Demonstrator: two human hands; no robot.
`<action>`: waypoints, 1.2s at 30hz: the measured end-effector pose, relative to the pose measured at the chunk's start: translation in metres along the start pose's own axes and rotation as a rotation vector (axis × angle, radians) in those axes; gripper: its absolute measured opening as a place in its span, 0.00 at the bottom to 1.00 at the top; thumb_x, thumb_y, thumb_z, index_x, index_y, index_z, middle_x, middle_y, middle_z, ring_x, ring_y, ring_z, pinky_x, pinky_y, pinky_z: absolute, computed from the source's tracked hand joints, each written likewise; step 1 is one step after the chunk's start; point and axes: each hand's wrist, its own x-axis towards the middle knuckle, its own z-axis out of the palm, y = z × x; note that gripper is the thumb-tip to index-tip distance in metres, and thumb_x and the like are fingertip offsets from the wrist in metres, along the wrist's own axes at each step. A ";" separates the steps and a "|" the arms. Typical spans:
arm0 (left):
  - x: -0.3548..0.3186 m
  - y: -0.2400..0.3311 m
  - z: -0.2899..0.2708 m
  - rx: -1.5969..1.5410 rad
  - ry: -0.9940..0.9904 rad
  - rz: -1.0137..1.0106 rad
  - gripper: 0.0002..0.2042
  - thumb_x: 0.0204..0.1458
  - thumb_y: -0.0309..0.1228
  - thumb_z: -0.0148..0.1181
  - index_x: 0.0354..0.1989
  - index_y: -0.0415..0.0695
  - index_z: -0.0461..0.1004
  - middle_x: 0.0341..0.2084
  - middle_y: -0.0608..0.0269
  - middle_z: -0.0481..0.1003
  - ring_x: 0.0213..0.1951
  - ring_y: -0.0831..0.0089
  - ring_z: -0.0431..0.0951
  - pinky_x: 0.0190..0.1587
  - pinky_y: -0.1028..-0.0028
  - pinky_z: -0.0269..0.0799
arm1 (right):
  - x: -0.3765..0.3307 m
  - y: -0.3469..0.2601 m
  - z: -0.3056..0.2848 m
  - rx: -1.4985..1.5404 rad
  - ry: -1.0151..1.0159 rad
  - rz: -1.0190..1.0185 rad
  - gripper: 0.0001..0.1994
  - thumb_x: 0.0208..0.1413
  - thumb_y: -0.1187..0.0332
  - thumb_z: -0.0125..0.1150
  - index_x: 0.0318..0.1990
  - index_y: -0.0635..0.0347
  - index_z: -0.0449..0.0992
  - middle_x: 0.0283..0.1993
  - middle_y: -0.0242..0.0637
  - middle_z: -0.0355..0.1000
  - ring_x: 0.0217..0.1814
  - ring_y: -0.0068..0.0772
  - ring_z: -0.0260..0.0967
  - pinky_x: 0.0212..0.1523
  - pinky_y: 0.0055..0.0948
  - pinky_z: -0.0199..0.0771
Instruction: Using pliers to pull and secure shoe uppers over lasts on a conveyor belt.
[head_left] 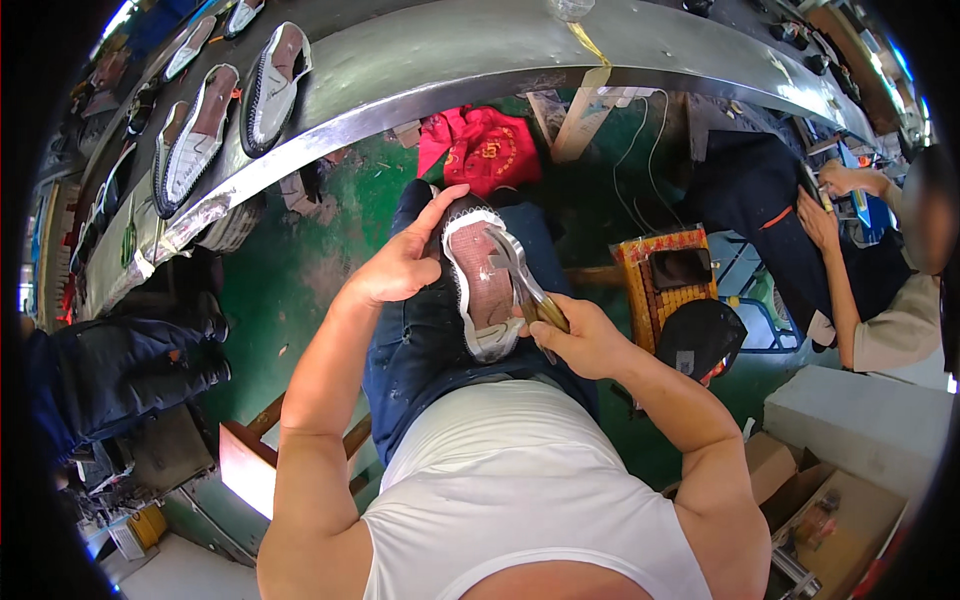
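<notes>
Across my thighs lies a shoe (475, 267), bottom up, with a brown mesh-like underside and a white gathered edge around it; its dark toe points away from me. My left hand (405, 262) grips the toe end from the left side, forefinger stretched along it and thumb at its edge. Some of its fingers are hidden. My right hand (590, 342) is closed around the handles of metal lasting pincers (515, 265), whose head rests over the shoe's underside near the right edge. Whether the jaws touch the edge I cannot tell.
A metal-topped bench (420, 70) curves across the far side, with several shoes (272, 92) at its left. A red cloth (480, 148) lies below it. On the right stand a beaded seat (645, 285) with a black cap (700, 338), and a co-worker (890, 290).
</notes>
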 end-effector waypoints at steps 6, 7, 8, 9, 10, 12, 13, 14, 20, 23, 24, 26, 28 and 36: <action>0.003 -0.011 0.024 0.278 0.207 0.054 0.36 0.57 0.29 0.64 0.70 0.49 0.48 0.54 0.59 0.68 0.56 0.70 0.70 0.59 0.68 0.66 | 0.010 0.000 0.011 0.225 0.022 0.010 0.11 0.63 0.68 0.56 0.49 0.63 0.73 0.28 0.30 0.70 0.28 0.18 0.66 0.33 0.23 0.68; 0.004 -0.014 0.023 0.247 0.217 0.034 0.36 0.58 0.28 0.62 0.70 0.48 0.47 0.53 0.58 0.69 0.56 0.71 0.69 0.60 0.68 0.65 | 0.013 -0.003 0.014 0.342 0.043 0.002 0.10 0.64 0.68 0.55 0.48 0.64 0.73 0.27 0.29 0.70 0.28 0.19 0.66 0.31 0.23 0.68; 0.003 -0.014 0.022 0.246 0.215 0.036 0.36 0.58 0.28 0.62 0.70 0.48 0.47 0.53 0.58 0.69 0.56 0.71 0.69 0.60 0.68 0.65 | 0.015 -0.005 0.014 0.459 0.064 -0.007 0.10 0.64 0.68 0.54 0.47 0.65 0.73 0.26 0.29 0.69 0.27 0.19 0.66 0.29 0.23 0.67; 0.000 -0.013 0.020 0.290 0.174 0.049 0.36 0.58 0.28 0.62 0.71 0.48 0.47 0.53 0.59 0.69 0.56 0.72 0.69 0.60 0.69 0.65 | 0.016 -0.009 0.011 0.423 0.128 -0.086 0.10 0.65 0.67 0.54 0.47 0.65 0.72 0.27 0.29 0.69 0.28 0.20 0.67 0.29 0.24 0.68; -0.002 -0.011 0.021 0.334 0.137 0.064 0.35 0.58 0.27 0.61 0.71 0.49 0.47 0.53 0.60 0.69 0.56 0.72 0.68 0.60 0.69 0.64 | 0.021 -0.020 0.003 0.384 0.188 -0.165 0.11 0.66 0.66 0.53 0.47 0.65 0.72 0.27 0.29 0.70 0.29 0.20 0.67 0.29 0.24 0.68; -0.004 -0.006 0.025 0.230 0.088 0.035 0.36 0.58 0.25 0.60 0.71 0.49 0.46 0.52 0.61 0.69 0.55 0.73 0.67 0.60 0.71 0.63 | 0.020 -0.056 -0.045 0.687 0.190 -0.520 0.10 0.66 0.69 0.51 0.49 0.66 0.70 0.36 0.35 0.72 0.36 0.24 0.70 0.40 0.26 0.72; -0.003 -0.002 0.026 0.219 0.060 0.017 0.36 0.58 0.24 0.60 0.71 0.49 0.45 0.52 0.61 0.68 0.55 0.74 0.67 0.60 0.72 0.63 | 0.018 -0.076 -0.060 0.726 0.317 -0.586 0.10 0.66 0.70 0.50 0.49 0.66 0.70 0.36 0.35 0.72 0.35 0.23 0.70 0.40 0.26 0.73; -0.006 0.001 0.026 0.207 0.031 -0.004 0.37 0.57 0.22 0.59 0.72 0.50 0.45 0.52 0.61 0.68 0.55 0.74 0.67 0.60 0.72 0.63 | 0.014 -0.088 -0.064 0.764 0.448 -0.649 0.10 0.67 0.70 0.49 0.49 0.66 0.70 0.36 0.35 0.72 0.35 0.23 0.70 0.40 0.26 0.73; 0.002 0.005 0.008 0.163 0.034 -0.066 0.47 0.41 0.12 0.48 0.74 0.52 0.41 0.58 0.59 0.65 0.57 0.71 0.67 0.58 0.76 0.62 | 0.037 -0.017 -0.014 -0.198 0.381 -0.198 0.30 0.43 0.61 0.78 0.50 0.63 0.69 0.44 0.33 0.74 0.47 0.26 0.71 0.50 0.30 0.72; 0.009 -0.005 0.007 0.073 0.084 -0.095 0.51 0.33 0.11 0.43 0.74 0.52 0.43 0.60 0.58 0.64 0.58 0.71 0.67 0.56 0.80 0.62 | 0.064 0.006 0.008 -0.254 0.436 -0.183 0.31 0.43 0.59 0.77 0.51 0.65 0.68 0.46 0.41 0.74 0.48 0.34 0.72 0.51 0.34 0.71; 0.009 -0.007 0.005 0.065 0.100 -0.057 0.52 0.30 0.12 0.42 0.74 0.51 0.45 0.60 0.58 0.63 0.58 0.71 0.67 0.56 0.81 0.62 | 0.072 0.006 0.009 -0.250 0.427 -0.168 0.31 0.43 0.60 0.76 0.51 0.66 0.67 0.46 0.43 0.74 0.48 0.36 0.72 0.51 0.35 0.71; 0.003 -0.005 -0.001 0.084 0.107 -0.079 0.51 0.30 0.13 0.44 0.74 0.50 0.45 0.61 0.58 0.63 0.60 0.71 0.65 0.59 0.79 0.60 | 0.075 0.004 -0.002 -0.147 0.360 -0.127 0.24 0.46 0.66 0.71 0.49 0.65 0.68 0.43 0.42 0.73 0.44 0.34 0.70 0.49 0.34 0.70; 0.001 -0.012 -0.014 -0.180 0.040 -0.071 0.52 0.28 0.14 0.44 0.74 0.49 0.45 0.60 0.60 0.63 0.61 0.70 0.64 0.63 0.75 0.57 | 0.084 0.017 -0.016 0.077 0.245 -0.146 0.21 0.48 0.68 0.68 0.48 0.64 0.69 0.40 0.41 0.72 0.41 0.31 0.68 0.47 0.33 0.70; 0.022 -0.028 0.007 0.130 0.195 0.119 0.28 0.60 0.32 0.60 0.66 0.47 0.56 0.53 0.64 0.67 0.55 0.74 0.66 0.60 0.73 0.61 | 0.084 -0.020 -0.022 -0.294 0.463 -0.373 0.16 0.56 0.68 0.61 0.49 0.65 0.69 0.40 0.45 0.76 0.39 0.44 0.75 0.44 0.35 0.73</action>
